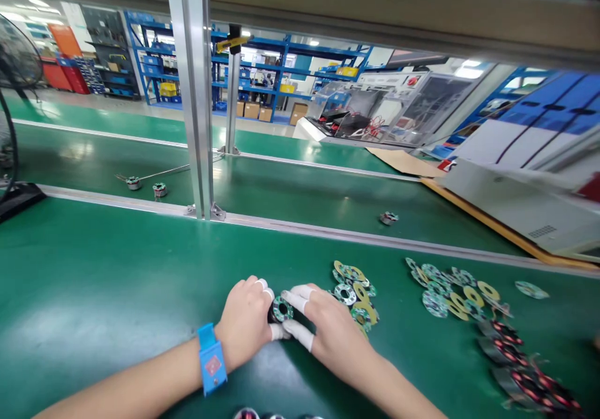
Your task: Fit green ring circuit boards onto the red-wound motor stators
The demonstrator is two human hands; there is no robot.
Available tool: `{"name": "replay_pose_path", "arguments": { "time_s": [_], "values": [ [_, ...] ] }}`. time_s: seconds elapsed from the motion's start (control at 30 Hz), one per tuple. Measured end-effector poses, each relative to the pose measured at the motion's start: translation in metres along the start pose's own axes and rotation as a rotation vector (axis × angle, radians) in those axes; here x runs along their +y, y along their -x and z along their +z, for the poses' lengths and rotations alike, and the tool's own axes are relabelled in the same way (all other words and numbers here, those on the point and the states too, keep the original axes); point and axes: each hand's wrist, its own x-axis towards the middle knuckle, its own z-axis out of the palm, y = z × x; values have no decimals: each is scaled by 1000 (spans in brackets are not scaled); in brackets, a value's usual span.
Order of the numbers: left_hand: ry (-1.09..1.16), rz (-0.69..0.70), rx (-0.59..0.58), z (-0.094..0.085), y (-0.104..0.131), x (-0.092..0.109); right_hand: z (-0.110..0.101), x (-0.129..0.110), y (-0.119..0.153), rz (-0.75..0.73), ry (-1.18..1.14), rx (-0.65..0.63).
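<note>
Green bench (117, 262); L hand (245, 319) & R hand (330, 325) pinch ring PCB (283, 309), underside hidden; btm-edge coils (246, 413) cut off.

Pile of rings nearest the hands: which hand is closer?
Right. The right hand is just beside the pile; the left hand is farther left, across the small round part between them.

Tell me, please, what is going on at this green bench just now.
A person holds a small ring-shaped circuit board between the left hand and the right hand, with white finger cots on several fingers and a blue wrist strap on the left wrist. A pile of loose green and yellow rings lies beside the right hand, with more farther right. Wound stators lie near the right edge. Whatever is under the held board is mostly hidden.
</note>
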Motion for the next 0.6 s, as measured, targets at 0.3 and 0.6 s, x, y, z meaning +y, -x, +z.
{"name": "replay_pose_path", "arguments": {
  "time_s": [0.3, 0.6],
  "values": [
    [-5, -12, -16, 0, 2, 1, 4, 1, 1, 38, -95, 11],
    [19, -7, -27, 0, 1, 0, -3, -6, -8, 59, -326, 1]
  ]
}}
